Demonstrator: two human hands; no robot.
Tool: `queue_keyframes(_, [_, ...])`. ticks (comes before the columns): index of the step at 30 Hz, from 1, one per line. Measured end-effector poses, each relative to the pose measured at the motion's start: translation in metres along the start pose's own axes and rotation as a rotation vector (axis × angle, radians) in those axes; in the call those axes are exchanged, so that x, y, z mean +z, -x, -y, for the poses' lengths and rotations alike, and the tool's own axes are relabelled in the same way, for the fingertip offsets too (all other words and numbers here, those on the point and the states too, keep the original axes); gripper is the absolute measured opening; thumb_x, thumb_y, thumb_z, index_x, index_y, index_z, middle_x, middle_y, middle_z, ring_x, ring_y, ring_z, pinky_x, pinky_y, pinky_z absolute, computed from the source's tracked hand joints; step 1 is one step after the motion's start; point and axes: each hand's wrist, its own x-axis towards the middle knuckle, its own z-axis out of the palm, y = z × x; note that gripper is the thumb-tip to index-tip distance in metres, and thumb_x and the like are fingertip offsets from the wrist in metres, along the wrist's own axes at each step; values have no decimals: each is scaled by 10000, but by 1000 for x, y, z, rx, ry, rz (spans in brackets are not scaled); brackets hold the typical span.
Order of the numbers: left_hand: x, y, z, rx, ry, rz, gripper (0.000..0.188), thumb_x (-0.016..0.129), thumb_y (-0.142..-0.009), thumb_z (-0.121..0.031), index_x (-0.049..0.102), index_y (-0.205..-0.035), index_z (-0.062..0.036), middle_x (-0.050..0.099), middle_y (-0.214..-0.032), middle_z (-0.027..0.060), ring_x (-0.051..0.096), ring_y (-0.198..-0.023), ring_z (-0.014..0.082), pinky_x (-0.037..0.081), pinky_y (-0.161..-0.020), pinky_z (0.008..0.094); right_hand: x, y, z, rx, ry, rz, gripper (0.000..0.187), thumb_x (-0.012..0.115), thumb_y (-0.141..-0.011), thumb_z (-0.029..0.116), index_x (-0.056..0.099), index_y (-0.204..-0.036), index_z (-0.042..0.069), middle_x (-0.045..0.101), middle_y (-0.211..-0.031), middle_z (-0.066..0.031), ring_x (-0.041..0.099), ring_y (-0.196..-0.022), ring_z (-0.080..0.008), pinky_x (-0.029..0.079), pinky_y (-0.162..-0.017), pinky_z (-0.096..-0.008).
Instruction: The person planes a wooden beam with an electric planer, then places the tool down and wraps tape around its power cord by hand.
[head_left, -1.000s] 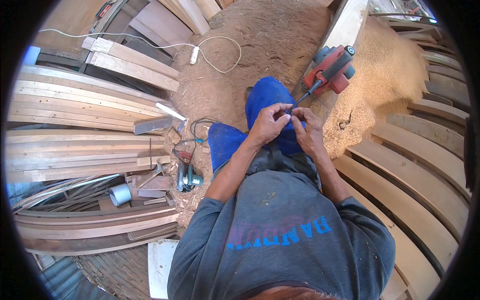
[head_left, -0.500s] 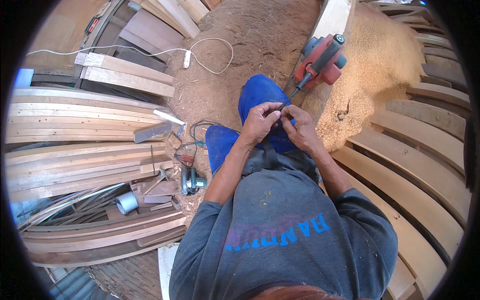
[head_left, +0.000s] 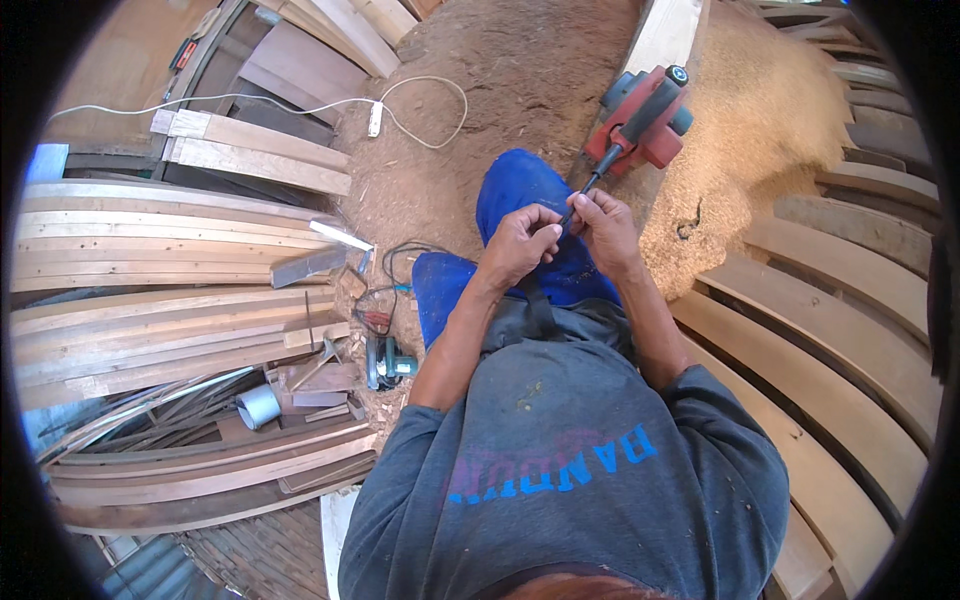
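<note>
A red and black electric hand planer (head_left: 640, 125) rests on a long wooden plank (head_left: 668, 38) ahead of me and to the right. Its black power cord (head_left: 599, 176) runs back toward my lap. My left hand (head_left: 520, 245) pinches the cord above my knees. Close beside it, my right hand (head_left: 606, 230) grips the same cord nearer the planer, thumb pointing up along it. The fingers hide the cord's stretch between and below the hands.
Stacked boards (head_left: 160, 235) line the left side; curved planks (head_left: 840, 350) line the right. A green circular saw (head_left: 388, 363) lies left of me with tangled cords. A white extension cord (head_left: 375, 120) loops on the dirt floor. Shavings (head_left: 765, 110) heap beyond the planer.
My right hand has shifted upward along the cord toward the planer and turned its thumb up. The left hand stays nearly in place, and the planer has barely moved.
</note>
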Motion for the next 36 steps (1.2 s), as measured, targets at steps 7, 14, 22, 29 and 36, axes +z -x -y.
queue_keyframes(7, [-5, 11, 4, 41, -246, -34, 171, 618, -916, -152, 638, -1018, -17, 619, -802, 4, 556, -677, 70, 477, -615, 247, 2, -3, -1, -6, -173, 5, 144, 612, -971, 136, 660, -967, 0, 585, -750, -1, 527, -668, -91, 438, -647, -233])
queue_keyframes(14, [-1, 12, -4, -11, 5, 1, 178, 546, -979, -145, 634, -1079, -27, 605, -824, -6, 559, -695, 64, 493, -633, 235, -4, 1, 6, 79, -268, 68, 155, 604, -979, 158, 656, -1004, 15, 613, -746, -6, 597, -671, -112, 494, -667, -256])
queue_keyframes(22, [-3, 4, 1, 36, -118, -74, 179, 613, -929, -141, 680, -1023, -4, 659, -823, 31, 599, -714, 87, 511, -651, 261, -4, 2, 7, 104, -279, 82, 159, 604, -981, 169, 655, -1007, 21, 609, -744, 1, 591, -675, -107, 493, -669, -258])
queue_keyframes(29, [-3, -4, -40, 233, -749, 9, 142, 671, -832, -146, 693, -855, -7, 680, -770, 139, 663, -696, 249, 515, -657, 370, -7, 1, 7, 33, 8, 22, 186, 598, -976, 176, 666, -944, 6, 574, -713, 7, 513, -636, -75, 425, -601, -232])
queue_keyframes(36, [-1, -13, -22, 333, -788, 105, 101, 647, -842, -108, 633, -864, -11, 655, -748, 114, 629, -681, 215, 496, -639, 340, -7, 2, 5, 24, 20, 24, 188, 589, -978, 175, 661, -921, 11, 562, -693, 12, 498, -627, -69, 413, -592, -237])
